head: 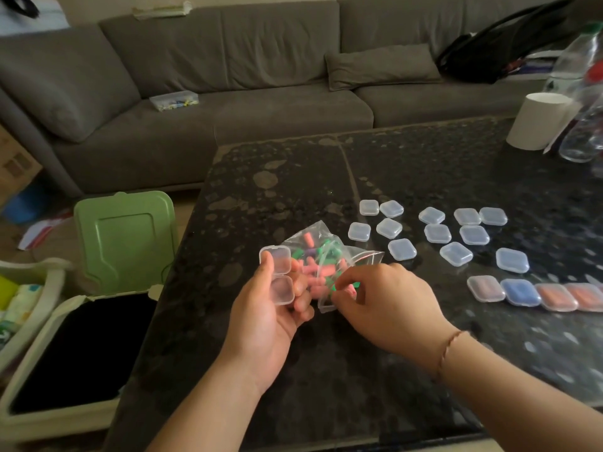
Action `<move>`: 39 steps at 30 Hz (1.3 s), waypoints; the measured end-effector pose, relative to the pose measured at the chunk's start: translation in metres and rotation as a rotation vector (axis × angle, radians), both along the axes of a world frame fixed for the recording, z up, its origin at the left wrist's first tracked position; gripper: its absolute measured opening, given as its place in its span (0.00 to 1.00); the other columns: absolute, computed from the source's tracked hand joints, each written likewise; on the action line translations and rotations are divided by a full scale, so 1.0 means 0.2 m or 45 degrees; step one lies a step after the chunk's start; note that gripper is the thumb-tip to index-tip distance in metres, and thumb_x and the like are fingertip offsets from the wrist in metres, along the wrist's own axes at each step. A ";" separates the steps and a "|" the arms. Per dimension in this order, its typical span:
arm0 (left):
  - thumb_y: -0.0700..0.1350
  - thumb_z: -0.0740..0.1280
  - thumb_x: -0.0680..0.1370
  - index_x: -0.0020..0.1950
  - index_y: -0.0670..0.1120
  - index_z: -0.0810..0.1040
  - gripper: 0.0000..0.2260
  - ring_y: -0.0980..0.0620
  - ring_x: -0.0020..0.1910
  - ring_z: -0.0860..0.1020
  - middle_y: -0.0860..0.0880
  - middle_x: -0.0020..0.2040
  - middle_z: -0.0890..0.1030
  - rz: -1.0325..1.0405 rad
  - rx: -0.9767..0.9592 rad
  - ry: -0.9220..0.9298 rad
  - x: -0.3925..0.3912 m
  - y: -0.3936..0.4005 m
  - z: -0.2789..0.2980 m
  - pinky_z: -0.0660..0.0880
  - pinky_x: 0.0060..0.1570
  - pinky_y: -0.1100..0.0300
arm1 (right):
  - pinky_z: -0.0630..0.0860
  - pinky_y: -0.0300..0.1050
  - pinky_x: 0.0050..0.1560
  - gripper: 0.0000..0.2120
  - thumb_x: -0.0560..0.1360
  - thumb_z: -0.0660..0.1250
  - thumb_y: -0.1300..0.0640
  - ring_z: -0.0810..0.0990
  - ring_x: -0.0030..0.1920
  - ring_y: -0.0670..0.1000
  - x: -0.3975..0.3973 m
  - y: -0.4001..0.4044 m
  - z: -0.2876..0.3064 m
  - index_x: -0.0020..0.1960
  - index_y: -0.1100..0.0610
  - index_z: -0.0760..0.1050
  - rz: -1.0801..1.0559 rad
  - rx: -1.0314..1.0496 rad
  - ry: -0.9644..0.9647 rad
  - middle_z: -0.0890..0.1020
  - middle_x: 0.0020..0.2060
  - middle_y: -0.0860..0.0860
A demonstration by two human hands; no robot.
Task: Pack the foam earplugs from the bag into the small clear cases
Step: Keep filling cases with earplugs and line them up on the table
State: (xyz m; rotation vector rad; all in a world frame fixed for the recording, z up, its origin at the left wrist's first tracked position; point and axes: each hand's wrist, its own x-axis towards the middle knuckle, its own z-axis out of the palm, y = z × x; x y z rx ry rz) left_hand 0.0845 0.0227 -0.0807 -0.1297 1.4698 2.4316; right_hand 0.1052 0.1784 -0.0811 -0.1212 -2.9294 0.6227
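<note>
Two hands were over the dark table (359, 370). I noted the left hand (261, 318) gripping an opened clear case (280, 275), empty. Right hand (385, 298) had its fingertips curled into the bag of earplugs (321, 265); whether they pinched a plug, I could not tell. Four filled cases (535, 293) lay right of it.

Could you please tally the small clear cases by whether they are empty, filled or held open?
Empty, closed small clear plastic cases on the dark speckled table: 12
Cases filled with earplugs, in the row at right: 4
Open empty case in the left hand: 1
Total: 17
</note>
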 end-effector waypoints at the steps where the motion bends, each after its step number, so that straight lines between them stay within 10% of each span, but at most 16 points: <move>1: 0.57 0.56 0.83 0.45 0.46 0.77 0.19 0.54 0.29 0.67 0.49 0.31 0.72 -0.003 0.001 -0.005 0.00 0.00 0.00 0.65 0.35 0.58 | 0.76 0.43 0.42 0.10 0.74 0.62 0.42 0.81 0.46 0.51 0.00 0.00 0.00 0.52 0.40 0.79 0.014 -0.003 -0.020 0.83 0.44 0.44; 10: 0.57 0.60 0.79 0.45 0.45 0.80 0.17 0.52 0.30 0.67 0.47 0.32 0.74 -0.068 0.013 -0.021 0.08 0.02 0.02 0.65 0.36 0.56 | 0.70 0.41 0.29 0.04 0.72 0.67 0.48 0.73 0.27 0.45 0.09 0.12 0.07 0.43 0.47 0.79 0.155 -0.155 0.530 0.71 0.24 0.40; 21: 0.59 0.62 0.76 0.67 0.40 0.77 0.28 0.47 0.58 0.82 0.40 0.60 0.81 -0.297 0.429 0.031 0.18 0.06 -0.02 0.81 0.51 0.57 | 0.75 0.48 0.31 0.05 0.78 0.68 0.52 0.79 0.40 0.50 0.16 -0.02 0.05 0.49 0.48 0.83 0.690 0.009 0.906 0.81 0.47 0.47; 26: 0.59 0.60 0.78 0.69 0.38 0.73 0.29 0.45 0.64 0.77 0.38 0.65 0.77 -0.249 0.432 0.007 0.17 0.07 -0.04 0.74 0.62 0.53 | 0.77 0.46 0.36 0.06 0.77 0.69 0.51 0.79 0.43 0.48 0.17 -0.02 0.05 0.52 0.49 0.84 0.680 -0.017 0.867 0.83 0.49 0.44; 31: 0.60 0.57 0.80 0.50 0.44 0.81 0.22 0.49 0.37 0.72 0.45 0.40 0.78 -0.197 0.531 -0.065 0.17 0.09 -0.04 0.69 0.42 0.54 | 0.76 0.47 0.32 0.04 0.76 0.69 0.55 0.79 0.33 0.47 0.16 0.06 0.09 0.45 0.53 0.82 0.329 -0.435 0.870 0.81 0.35 0.45; 39: 0.59 0.56 0.78 0.42 0.43 0.79 0.22 0.50 0.32 0.66 0.47 0.36 0.71 -0.123 0.712 -0.154 0.14 0.06 -0.04 0.63 0.36 0.56 | 0.73 0.41 0.37 0.11 0.76 0.62 0.39 0.81 0.41 0.48 0.05 0.09 0.01 0.50 0.42 0.81 -0.071 0.088 0.056 0.80 0.35 0.41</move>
